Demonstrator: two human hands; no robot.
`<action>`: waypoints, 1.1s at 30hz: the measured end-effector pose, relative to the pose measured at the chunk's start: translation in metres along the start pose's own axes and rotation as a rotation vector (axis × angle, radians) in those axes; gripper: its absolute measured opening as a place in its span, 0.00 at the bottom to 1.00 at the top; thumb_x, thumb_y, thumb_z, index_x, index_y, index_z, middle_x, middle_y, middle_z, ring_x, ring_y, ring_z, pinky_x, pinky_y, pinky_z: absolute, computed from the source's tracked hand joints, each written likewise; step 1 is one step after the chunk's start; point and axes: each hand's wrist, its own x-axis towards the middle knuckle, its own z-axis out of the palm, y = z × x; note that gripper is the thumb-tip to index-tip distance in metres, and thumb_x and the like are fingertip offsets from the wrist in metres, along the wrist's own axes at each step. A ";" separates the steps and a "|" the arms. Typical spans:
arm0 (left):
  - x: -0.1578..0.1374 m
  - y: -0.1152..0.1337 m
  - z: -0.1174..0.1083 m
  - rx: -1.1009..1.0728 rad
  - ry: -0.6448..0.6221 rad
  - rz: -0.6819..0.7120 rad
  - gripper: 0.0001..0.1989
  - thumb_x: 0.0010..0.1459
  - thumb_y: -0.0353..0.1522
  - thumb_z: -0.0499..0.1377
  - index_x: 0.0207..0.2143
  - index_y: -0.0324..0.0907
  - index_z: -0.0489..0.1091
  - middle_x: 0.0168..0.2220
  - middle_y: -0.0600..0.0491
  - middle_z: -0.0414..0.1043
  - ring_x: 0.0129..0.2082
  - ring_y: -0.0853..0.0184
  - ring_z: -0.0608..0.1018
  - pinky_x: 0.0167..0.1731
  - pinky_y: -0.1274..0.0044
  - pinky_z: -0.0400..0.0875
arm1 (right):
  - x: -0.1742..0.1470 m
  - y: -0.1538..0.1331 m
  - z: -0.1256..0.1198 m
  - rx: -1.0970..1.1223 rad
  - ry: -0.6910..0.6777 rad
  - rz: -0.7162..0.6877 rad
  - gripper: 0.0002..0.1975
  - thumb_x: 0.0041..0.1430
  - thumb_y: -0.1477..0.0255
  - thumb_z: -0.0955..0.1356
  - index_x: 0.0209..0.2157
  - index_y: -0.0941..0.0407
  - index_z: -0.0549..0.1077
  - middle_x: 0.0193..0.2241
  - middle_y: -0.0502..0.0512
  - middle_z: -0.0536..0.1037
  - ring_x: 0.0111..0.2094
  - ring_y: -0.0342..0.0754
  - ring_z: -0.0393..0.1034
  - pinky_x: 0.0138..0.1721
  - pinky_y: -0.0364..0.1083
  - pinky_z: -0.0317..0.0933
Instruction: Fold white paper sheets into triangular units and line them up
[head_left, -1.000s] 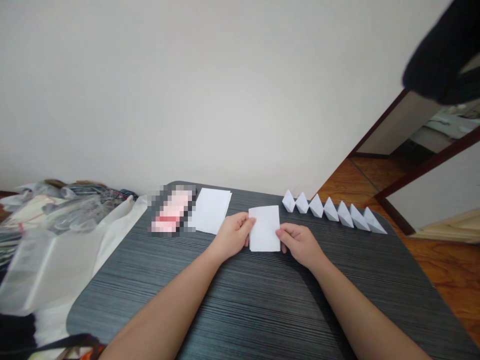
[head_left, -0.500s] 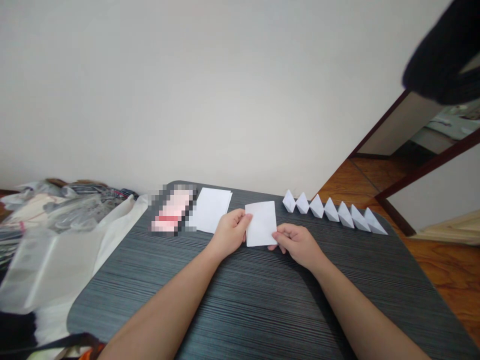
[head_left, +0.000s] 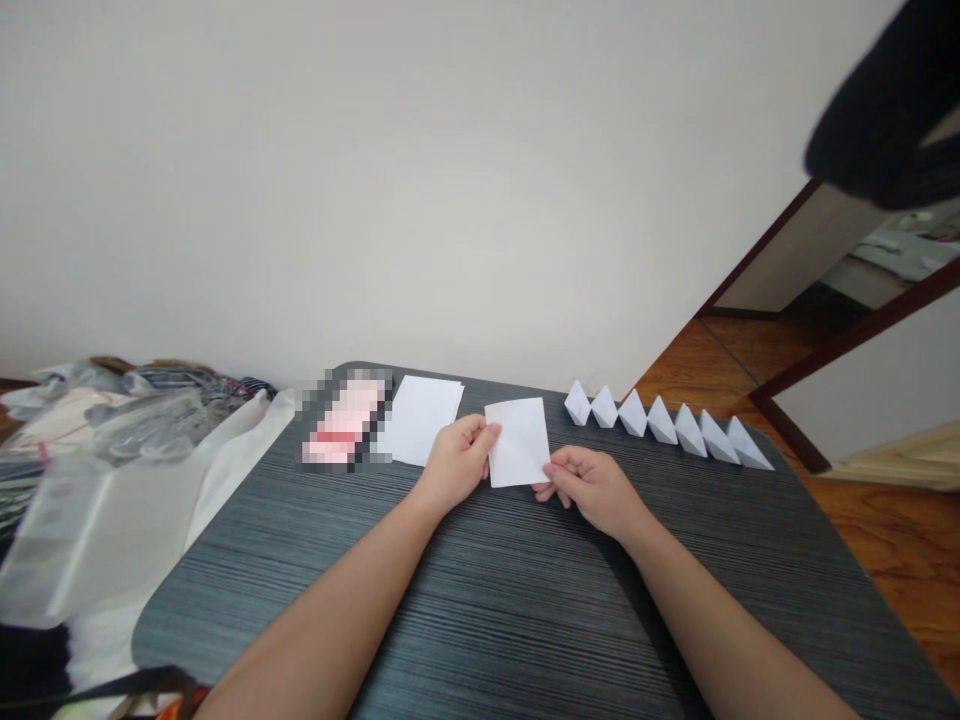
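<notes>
Head view looks down on a dark wood-grain counter (head_left: pixel 480 600), where both hands meet on a small white sheet of paper (head_left: pixel 517 440) near the far middle of the surface. The left hand (head_left: pixel 454 462) pinches the sheet's left edge between thumb and fingers, and the right hand (head_left: pixel 592 488) pinches its near right corner, so each hand is closed on paper and the sheet tilts a little. Paper like this looks light, thin and floppy, easy to crease or slip, so it is probably best taken at edges and corners with a gentle fingertip pinch, as both hands have it. At ten o'clock from the sheet lies a flat stack of white paper (head_left: pixel 424 418), with a blurred pink item (head_left: pixel 343 420) just beside it. At two o'clock stands a row of folded paper boats (head_left: pixel 664 420), side by side. Clear plastic bags (head_left: pixel 97 470) crowd the counter's left side at nine o'clock.
</notes>
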 end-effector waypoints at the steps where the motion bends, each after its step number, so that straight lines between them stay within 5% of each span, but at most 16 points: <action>1: 0.000 0.000 0.000 -0.014 -0.012 -0.003 0.16 0.57 0.43 0.50 0.27 0.40 0.63 0.13 0.60 0.59 0.13 0.75 0.62 0.14 0.82 0.53 | 0.000 0.002 0.000 0.015 0.009 0.004 0.12 0.58 0.63 0.64 0.29 0.57 0.70 0.24 0.55 0.79 0.18 0.42 0.67 0.21 0.41 0.59; 7: -0.001 -0.002 0.000 0.003 -0.123 -0.026 0.16 0.58 0.43 0.50 0.28 0.39 0.64 0.13 0.61 0.59 0.13 0.75 0.62 0.15 0.82 0.53 | 0.002 0.008 0.001 0.096 0.048 0.019 0.13 0.57 0.62 0.64 0.29 0.58 0.69 0.25 0.56 0.79 0.18 0.42 0.68 0.20 0.41 0.58; 16: -0.002 -0.001 0.000 0.038 -0.063 0.016 0.16 0.58 0.42 0.49 0.27 0.40 0.63 0.13 0.60 0.59 0.14 0.74 0.63 0.15 0.82 0.55 | 0.000 0.000 0.000 0.135 -0.040 0.031 0.11 0.57 0.64 0.64 0.30 0.58 0.68 0.27 0.58 0.80 0.23 0.46 0.73 0.20 0.41 0.59; 28: -0.006 0.000 0.000 0.128 -0.218 0.038 0.15 0.59 0.41 0.49 0.25 0.40 0.62 0.14 0.59 0.60 0.15 0.74 0.64 0.16 0.82 0.57 | 0.000 0.003 -0.004 -0.099 0.074 -0.066 0.15 0.61 0.63 0.61 0.27 0.57 0.70 0.16 0.48 0.70 0.19 0.42 0.64 0.25 0.42 0.57; 33: -0.005 0.000 0.001 -0.016 -0.271 0.037 0.13 0.59 0.39 0.49 0.34 0.39 0.65 0.15 0.60 0.59 0.13 0.75 0.63 0.14 0.83 0.55 | 0.001 0.008 -0.003 -0.043 0.076 -0.072 0.15 0.61 0.64 0.61 0.25 0.57 0.69 0.18 0.49 0.70 0.20 0.43 0.64 0.25 0.42 0.58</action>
